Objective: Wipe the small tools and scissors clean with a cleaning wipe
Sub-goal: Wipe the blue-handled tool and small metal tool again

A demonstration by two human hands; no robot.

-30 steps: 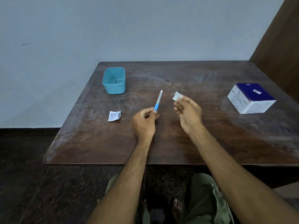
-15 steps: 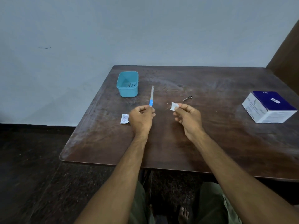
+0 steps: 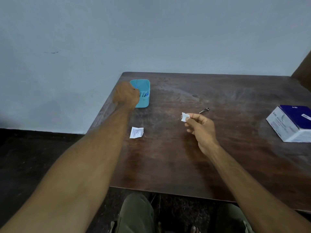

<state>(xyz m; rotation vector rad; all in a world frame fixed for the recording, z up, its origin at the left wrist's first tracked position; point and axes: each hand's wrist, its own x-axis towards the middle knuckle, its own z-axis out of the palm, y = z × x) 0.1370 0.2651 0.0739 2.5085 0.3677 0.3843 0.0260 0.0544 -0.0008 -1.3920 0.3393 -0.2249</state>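
At the far left corner of the table [image 3: 168,165] the left hand [image 3: 125,95] hangs over the blue tub [image 3: 144,98], fingers curled round a thin blue-handled tool [image 3: 137,84] whose tip stands up above the knuckles; more tools lie inside the tub, too blurred to name. Nearer the front, towards the left edge, lies a torn wipe packet [image 3: 136,132]. Right of the middle, the right hand [image 3: 201,130] pinches a small folded wipe [image 3: 185,117] between thumb and fingertips. Just beyond it lies a small metal tool [image 3: 204,110], probably clippers or little scissors. A white and blue box [image 3: 289,123] sits at the right edge. The metal piece looks light, stiff and slippery; it is best taken at its handle end, away from any sharp edge. The wipe is soft and limp.
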